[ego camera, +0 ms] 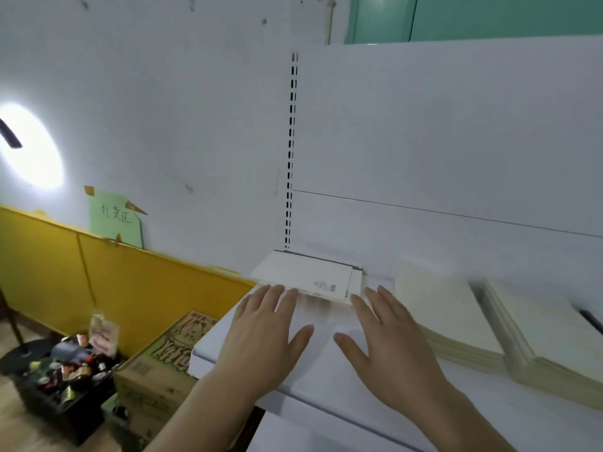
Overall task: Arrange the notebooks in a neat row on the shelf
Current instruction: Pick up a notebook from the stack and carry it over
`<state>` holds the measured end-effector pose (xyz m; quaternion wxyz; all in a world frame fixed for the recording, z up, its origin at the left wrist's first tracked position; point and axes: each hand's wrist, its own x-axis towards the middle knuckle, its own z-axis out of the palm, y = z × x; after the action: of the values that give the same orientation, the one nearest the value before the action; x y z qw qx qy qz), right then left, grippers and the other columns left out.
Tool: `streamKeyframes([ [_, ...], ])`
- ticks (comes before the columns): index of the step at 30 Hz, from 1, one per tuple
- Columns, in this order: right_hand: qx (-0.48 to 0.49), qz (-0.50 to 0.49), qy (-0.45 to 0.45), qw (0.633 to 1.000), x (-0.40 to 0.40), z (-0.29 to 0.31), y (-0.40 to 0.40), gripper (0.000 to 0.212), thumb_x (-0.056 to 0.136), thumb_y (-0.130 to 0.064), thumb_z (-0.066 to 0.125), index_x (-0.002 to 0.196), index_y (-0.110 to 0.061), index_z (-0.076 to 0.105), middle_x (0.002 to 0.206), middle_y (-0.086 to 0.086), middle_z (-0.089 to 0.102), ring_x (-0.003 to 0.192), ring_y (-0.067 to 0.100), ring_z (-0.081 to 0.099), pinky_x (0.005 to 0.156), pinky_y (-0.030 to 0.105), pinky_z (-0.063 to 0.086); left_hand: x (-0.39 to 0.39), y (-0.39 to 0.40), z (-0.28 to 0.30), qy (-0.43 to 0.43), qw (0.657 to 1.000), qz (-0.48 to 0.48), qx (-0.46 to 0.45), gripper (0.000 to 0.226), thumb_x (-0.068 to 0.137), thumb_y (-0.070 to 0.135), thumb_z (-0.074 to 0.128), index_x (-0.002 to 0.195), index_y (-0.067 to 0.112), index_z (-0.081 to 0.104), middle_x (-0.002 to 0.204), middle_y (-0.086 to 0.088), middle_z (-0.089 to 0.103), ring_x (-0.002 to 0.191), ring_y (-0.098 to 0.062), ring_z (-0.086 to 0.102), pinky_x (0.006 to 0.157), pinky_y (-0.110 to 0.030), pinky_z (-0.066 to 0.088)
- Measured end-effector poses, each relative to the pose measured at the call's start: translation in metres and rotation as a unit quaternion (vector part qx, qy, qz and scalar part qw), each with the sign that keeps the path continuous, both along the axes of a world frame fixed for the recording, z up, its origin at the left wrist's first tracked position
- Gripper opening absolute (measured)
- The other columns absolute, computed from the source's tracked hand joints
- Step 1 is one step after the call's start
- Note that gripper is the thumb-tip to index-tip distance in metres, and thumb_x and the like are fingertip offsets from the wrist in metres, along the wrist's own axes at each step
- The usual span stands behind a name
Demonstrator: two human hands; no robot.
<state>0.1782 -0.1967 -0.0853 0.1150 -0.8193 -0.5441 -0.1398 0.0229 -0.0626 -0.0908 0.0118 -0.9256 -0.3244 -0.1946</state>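
A white shelf (326,396) runs across the lower right. At its back left corner lies a white notebook stack (303,274) against the back panel. My left hand (264,334) and my right hand (388,347) are spread flat with straight fingers over the shelf, just in front of that stack. The fingertips reach the stack's near edge; contact is blurred. Right of my hands lie two cream notebook stacks (447,314), (551,340) flat on the shelf, side by side.
A white back panel (440,141) with a slotted upright (291,151) rises behind the shelf. Left of the shelf, on the floor, stand a printed cardboard box (163,363) and a black crate of small items (65,376). A yellow wall panel (107,275) lies behind them.
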Motion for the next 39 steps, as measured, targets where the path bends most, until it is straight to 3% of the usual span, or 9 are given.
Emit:
streamKeyframes([
  [4, -0.003, 0.007, -0.002, 1.000, 0.018, 0.001, 0.045, 0.065, 0.099, -0.055, 0.022, 0.153, -0.020, 0.014, 0.161, 0.005, 0.008, 0.148, 0.022, 0.000, 0.119, 0.035, 0.003, 0.019, 0.039, 0.004, 0.011, 1.000, -0.013, -0.004, 0.067, 0.098, 0.059, 0.031, 0.154, 0.023, 0.023, 0.159, 0.003, 0.027, 0.148, -0.019, 0.019, 0.121, -0.037, 0.018],
  [8, -0.036, -0.024, -0.026, 0.999, 0.032, -0.008, 0.086, 0.065, 0.091, -0.051, 0.029, 0.136, -0.011, 0.052, 0.140, 0.015, 0.051, 0.133, 0.032, 0.044, 0.106, 0.045, 0.040, 0.035, 0.073, 0.005, 0.024, 0.999, -0.033, -0.012, 0.068, 0.098, 0.060, 0.032, 0.154, 0.024, 0.018, 0.160, 0.002, 0.024, 0.149, -0.019, 0.015, 0.122, -0.038, 0.016],
  [11, -0.041, -0.034, -0.038, 0.998, 0.036, -0.017, 0.105, 0.059, 0.086, -0.049, 0.038, 0.123, -0.010, 0.063, 0.125, 0.013, 0.062, 0.117, 0.031, 0.059, 0.094, 0.044, 0.051, 0.045, 0.099, -0.003, 0.064, 0.997, -0.045, -0.020, 0.070, 0.098, 0.061, 0.032, 0.155, 0.024, 0.014, 0.162, -0.001, 0.018, 0.150, -0.023, 0.010, 0.122, -0.044, 0.013],
  [20, 0.016, -0.015, -0.164, 0.986, 0.033, -0.021, 0.123, 0.032, 0.074, -0.014, 0.039, 0.080, -0.016, 0.070, 0.075, 0.002, 0.069, 0.065, 0.023, 0.065, 0.064, 0.033, 0.055, 0.047, 0.141, -0.008, 0.047, 0.988, -0.147, -0.002, 0.054, 0.100, 0.057, 0.028, 0.144, 0.028, 0.036, 0.147, 0.007, 0.041, 0.143, -0.019, 0.026, 0.120, -0.042, 0.015],
  [25, 0.077, -0.036, -0.162, 0.983, 0.024, -0.020, 0.118, 0.011, 0.066, -0.018, 0.069, 0.076, -0.022, 0.069, 0.069, -0.005, 0.067, 0.059, 0.020, 0.062, 0.056, 0.024, 0.045, 0.040, 0.147, -0.007, -0.006, 0.980, -0.199, -0.015, 0.050, 0.101, 0.049, 0.034, 0.147, 0.029, 0.034, 0.148, 0.010, 0.040, 0.143, -0.014, 0.025, 0.122, -0.039, 0.010],
  [28, 0.119, -0.047, -0.173, 0.977, 0.023, -0.010, 0.110, 0.013, 0.068, -0.016, 0.072, 0.081, -0.020, 0.070, 0.069, -0.001, 0.067, 0.058, 0.025, 0.061, 0.053, 0.028, 0.047, 0.038, 0.149, -0.011, -0.084, 0.970, -0.227, -0.005, 0.052, 0.099, 0.044, 0.041, 0.147, 0.024, 0.036, 0.149, 0.006, 0.042, 0.145, -0.018, 0.028, 0.123, -0.040, 0.013],
  [31, 0.187, -0.093, -0.203, 0.957, 0.011, 0.011, 0.103, 0.011, 0.075, -0.015, 0.069, 0.086, -0.015, 0.071, 0.067, 0.003, 0.067, 0.052, 0.027, 0.059, 0.046, 0.029, 0.045, 0.036, 0.147, -0.007, -0.239, 0.943, -0.229, 0.036, 0.055, 0.095, 0.033, 0.053, 0.146, 0.016, 0.039, 0.152, -0.008, 0.041, 0.147, -0.030, 0.027, 0.119, -0.052, 0.024],
  [35, 0.277, -0.128, -0.121, 0.945, 0.001, 0.032, 0.093, 0.023, 0.095, -0.028, 0.050, 0.100, -0.017, 0.070, 0.073, -0.007, 0.069, 0.053, 0.011, 0.061, 0.043, 0.024, 0.046, 0.036, 0.138, 0.012, -0.370, 0.899, -0.232, 0.031, 0.069, 0.094, 0.028, 0.061, 0.151, 0.012, 0.027, 0.158, -0.012, 0.030, 0.150, -0.028, 0.018, 0.117, -0.053, 0.029],
  [39, 0.417, -0.108, 0.068, 0.900, -0.018, 0.042, 0.088, 0.017, 0.099, -0.029, 0.054, 0.106, -0.028, 0.069, 0.081, -0.019, 0.070, 0.072, -0.003, 0.063, 0.058, 0.005, 0.043, 0.042, 0.123, 0.024, -0.347, 0.908, -0.173, -0.161, 0.079, 0.092, 0.046, 0.056, 0.154, 0.029, 0.010, 0.159, 0.005, 0.022, 0.147, -0.014, 0.022, 0.115, -0.040, 0.033],
])
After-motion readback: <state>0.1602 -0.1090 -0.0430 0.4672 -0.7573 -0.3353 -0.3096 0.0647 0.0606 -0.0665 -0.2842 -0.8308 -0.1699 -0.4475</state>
